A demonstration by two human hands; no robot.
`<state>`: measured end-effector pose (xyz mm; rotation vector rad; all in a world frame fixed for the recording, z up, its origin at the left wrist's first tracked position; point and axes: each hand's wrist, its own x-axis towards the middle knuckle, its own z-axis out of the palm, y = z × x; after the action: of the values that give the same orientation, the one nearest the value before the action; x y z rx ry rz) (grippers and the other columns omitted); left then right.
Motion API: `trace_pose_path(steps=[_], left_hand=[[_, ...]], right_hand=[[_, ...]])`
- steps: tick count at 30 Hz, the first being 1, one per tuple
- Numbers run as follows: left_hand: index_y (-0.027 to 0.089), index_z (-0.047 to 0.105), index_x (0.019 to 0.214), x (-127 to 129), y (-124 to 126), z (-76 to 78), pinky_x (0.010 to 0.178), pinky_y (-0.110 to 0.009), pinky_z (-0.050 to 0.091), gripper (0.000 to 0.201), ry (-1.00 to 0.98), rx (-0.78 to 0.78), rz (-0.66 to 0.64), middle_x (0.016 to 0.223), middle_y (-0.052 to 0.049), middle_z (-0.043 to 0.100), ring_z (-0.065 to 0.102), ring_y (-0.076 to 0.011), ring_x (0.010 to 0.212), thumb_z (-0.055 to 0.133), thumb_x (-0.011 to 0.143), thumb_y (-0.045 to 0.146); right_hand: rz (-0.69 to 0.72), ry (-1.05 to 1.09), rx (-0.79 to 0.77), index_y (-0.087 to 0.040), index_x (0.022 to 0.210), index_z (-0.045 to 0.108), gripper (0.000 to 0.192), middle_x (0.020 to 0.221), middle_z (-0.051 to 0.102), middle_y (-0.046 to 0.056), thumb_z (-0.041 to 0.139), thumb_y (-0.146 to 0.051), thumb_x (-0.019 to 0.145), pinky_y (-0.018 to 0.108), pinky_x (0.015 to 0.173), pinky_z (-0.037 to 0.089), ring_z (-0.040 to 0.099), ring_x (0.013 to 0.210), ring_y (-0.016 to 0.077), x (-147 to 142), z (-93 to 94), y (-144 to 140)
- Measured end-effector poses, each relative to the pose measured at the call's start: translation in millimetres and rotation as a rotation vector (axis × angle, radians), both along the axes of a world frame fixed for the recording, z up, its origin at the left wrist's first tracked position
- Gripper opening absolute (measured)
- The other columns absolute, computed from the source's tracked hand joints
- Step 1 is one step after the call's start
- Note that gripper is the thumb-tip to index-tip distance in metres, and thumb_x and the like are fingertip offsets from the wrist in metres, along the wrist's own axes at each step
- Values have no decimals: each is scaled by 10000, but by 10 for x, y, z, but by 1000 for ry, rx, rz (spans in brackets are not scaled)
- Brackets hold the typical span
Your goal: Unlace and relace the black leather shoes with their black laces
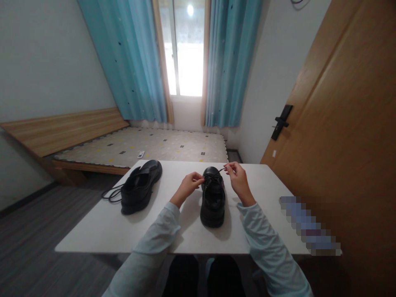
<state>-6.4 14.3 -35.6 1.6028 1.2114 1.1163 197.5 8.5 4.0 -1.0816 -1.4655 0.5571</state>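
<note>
Shoe (213,202) stands near the middle of the surface (266,194), toe toward the far edge. Our left hand (189,186) pinches one lace end beside the eyelets, fingers closed on it; our right hand (237,178) pinches the other end (221,169), drawn up and taut. We judge this the lacing step; next calls for crossing the ends. A second shoe (140,186) lies toward the left edge.

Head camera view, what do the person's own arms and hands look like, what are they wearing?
Both arms are covered by long, loose sleeves of pale blue-grey fabric, softly creased, ending at the wrists. The left hand and right hand are bare: no gloves, and no rings, watch or bracelet that can be made out. The left sleeve and right sleeve look plain, without print or markings.
</note>
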Motion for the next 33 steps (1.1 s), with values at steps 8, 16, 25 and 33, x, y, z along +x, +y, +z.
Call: trace_pose_path(steps=[8, 16, 25, 33], left_hand=[[142, 609, 754, 20, 7, 40, 602, -283, 521, 191, 14, 93, 50, 736, -41, 648, 614, -150, 675, 627, 720, 330], [166, 571, 799, 80, -94, 114, 661, -287, 526, 153, 65, 242, 84, 834, -38, 642, 621, -158, 771, 600, 765, 313], [198, 543, 1027, 101, -174, 128, 789, -352, 516, 387, 197, 405, 2, 1095, -73, 566, 556, -209, 1009, 711, 695, 305], [200, 551, 1023, 79, -157, 105, 771, -341, 520, 364, 213, 416, -5, 1081, -65, 548, 550, -195, 974, 703, 701, 278]], right_hand=[[8, 82, 49, -185, 817, 536, 240, 908, 635, 87, 483, -418, 851, 324, 701, 511, 594, 787, 176, 18, 105, -71], [-4, 143, 136, -188, 809, 507, 232, 894, 630, 70, 478, -409, 875, 303, 672, 511, 590, 753, 152, 37, 142, -88], [82, 375, 151, -212, 839, 438, 227, 854, 680, 31, 492, -426, 888, 325, 710, 538, 659, 702, 139, 116, 153, -58], [322, 456, 39, -242, 828, 403, 240, 596, 551, -69, 509, -453, 873, 347, 722, 541, 608, 577, 127, 166, 201, -87]])
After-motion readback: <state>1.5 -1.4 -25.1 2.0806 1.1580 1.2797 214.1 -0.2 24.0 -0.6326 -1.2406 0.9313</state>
